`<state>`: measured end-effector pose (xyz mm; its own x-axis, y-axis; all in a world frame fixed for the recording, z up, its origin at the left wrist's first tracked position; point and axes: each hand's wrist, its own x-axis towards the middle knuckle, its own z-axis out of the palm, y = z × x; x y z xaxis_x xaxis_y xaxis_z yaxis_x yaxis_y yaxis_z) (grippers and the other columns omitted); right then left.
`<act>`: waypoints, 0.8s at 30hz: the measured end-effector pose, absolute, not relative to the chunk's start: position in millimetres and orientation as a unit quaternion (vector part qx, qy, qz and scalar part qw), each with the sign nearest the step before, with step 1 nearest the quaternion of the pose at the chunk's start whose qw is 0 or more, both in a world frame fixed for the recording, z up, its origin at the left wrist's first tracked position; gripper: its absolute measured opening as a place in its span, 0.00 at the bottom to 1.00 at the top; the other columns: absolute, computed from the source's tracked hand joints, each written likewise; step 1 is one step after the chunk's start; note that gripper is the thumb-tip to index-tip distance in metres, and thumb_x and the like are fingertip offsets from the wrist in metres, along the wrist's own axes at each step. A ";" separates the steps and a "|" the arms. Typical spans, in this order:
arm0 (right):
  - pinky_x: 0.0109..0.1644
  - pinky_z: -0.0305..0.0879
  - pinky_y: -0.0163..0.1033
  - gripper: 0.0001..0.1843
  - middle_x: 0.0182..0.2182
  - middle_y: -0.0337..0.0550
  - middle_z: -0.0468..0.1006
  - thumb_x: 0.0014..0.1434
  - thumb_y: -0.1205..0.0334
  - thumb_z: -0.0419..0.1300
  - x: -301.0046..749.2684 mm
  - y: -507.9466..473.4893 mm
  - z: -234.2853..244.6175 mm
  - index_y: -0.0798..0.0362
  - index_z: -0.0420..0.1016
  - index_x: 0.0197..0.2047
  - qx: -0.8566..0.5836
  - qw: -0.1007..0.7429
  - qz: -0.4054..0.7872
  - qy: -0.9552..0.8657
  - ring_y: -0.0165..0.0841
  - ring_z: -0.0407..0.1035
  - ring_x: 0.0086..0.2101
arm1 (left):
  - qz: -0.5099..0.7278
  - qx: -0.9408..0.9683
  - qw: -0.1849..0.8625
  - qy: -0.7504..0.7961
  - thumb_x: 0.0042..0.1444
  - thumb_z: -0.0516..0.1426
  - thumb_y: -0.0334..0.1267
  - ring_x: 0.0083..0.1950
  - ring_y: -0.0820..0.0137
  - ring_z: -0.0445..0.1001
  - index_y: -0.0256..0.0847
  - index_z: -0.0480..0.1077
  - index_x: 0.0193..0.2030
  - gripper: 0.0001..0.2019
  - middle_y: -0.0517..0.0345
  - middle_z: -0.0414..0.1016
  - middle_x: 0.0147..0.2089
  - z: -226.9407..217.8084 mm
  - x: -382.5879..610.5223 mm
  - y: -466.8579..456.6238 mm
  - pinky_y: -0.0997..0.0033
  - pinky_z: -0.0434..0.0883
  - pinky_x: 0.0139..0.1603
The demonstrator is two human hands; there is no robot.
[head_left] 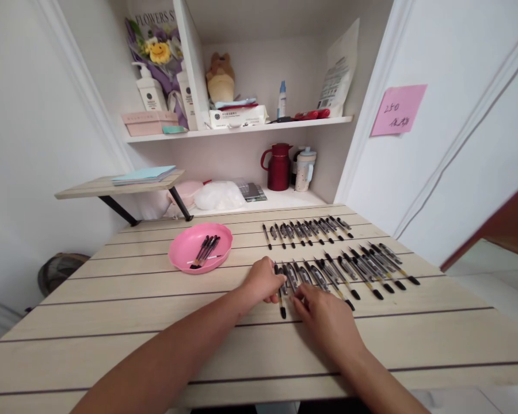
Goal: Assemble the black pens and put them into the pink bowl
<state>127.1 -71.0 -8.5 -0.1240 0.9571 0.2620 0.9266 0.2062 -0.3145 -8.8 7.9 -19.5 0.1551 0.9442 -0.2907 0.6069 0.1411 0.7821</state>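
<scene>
At the left end of the front row of pens [357, 269], my left hand [265, 280] is closed, its thumb and fingers on a black-capped pen [281, 296]. Just to the right, my right hand [326, 313] is curled low over the lower ends of several pens, fingertips pressed together. Whatever lies under those fingertips is hidden. The pens have clear barrels and black ends and lie side by side. Behind them is a second row of shorter-looking pens [304, 232]. A pink bowl [176, 253] to the left holds several more pens [207, 250].
The slatted wooden table [125, 313] runs back to a white shelf unit [242, 131]. A small raised stand [90, 187] with papers is at the back left. A red jug [279, 167] and a pale cup [304, 171] stand behind the table. A pink note [397, 110] hangs on the right wall.
</scene>
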 end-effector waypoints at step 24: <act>0.30 0.57 0.36 0.13 0.30 0.39 0.76 0.59 0.57 0.47 169.1 -112.1 -56.3 0.50 0.71 0.35 -0.596 0.272 -0.169 -0.736 0.30 0.68 0.24 | 0.056 0.620 0.092 0.777 0.44 0.57 0.40 0.34 0.61 0.72 0.35 0.70 0.32 0.11 0.47 0.74 0.33 41.2 -169.3 39.9 0.71 0.61 0.29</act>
<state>169.1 -112.1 -56.3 -0.1413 0.7856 0.6024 0.9697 0.2324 -0.0757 -169.3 39.9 41.2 -0.2140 0.9741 -0.0729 0.9534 0.2245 0.2016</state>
